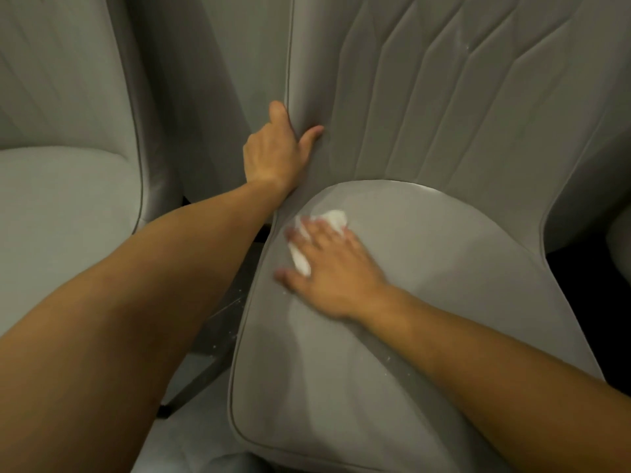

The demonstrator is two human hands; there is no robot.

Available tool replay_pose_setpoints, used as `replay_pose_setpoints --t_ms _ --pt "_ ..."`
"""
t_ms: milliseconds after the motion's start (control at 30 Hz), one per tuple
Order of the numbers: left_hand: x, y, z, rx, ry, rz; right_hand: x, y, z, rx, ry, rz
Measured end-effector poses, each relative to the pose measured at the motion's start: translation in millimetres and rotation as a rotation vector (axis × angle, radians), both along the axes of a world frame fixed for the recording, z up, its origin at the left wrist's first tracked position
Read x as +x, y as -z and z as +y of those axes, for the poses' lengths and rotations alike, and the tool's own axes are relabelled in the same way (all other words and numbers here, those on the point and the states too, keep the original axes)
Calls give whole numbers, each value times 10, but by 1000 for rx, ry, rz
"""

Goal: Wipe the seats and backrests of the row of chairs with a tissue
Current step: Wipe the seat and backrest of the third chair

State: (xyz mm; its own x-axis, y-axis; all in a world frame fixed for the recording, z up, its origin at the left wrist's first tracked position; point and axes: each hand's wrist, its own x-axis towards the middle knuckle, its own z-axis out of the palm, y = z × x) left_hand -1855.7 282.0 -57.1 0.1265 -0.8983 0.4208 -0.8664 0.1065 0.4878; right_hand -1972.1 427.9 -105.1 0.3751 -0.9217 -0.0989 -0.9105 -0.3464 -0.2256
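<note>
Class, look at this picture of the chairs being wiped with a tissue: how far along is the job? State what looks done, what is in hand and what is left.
Done: nothing can be confirmed; no surface shows it was wiped.
In hand: the right hand presses the tissue flat on the near chair's seat, while the left hand grips the backrest edge.
Left: that backrest, likely, and perhaps the neighbouring chair.

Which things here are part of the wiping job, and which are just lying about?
In the job:
crumpled white tissue under right hand
grey upholstered chair seat
grey stitched backrest, edge gripped by left hand

Not in use now:
neighbouring grey chair
</note>
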Motion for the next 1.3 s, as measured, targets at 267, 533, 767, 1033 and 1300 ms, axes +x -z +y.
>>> replay_pose_setpoints --t_ms 267,533,767,1033,1300 --pt "-22 43 -14 -28 -15 -11 70 49 -247 70 139 -17" --pt "-26 0 -5 3 -6 -4 342 -176 913 137 -340 9" --pt "-17 -57 28 42 -16 -37 -239 -139 813 57 -170 163" --pt "-60 -142 104 90 -21 -71 -1451 -8 -29 121 488 164" --pt "34 -413 233 302 26 -239 -1398 39 -47 69 499 101"
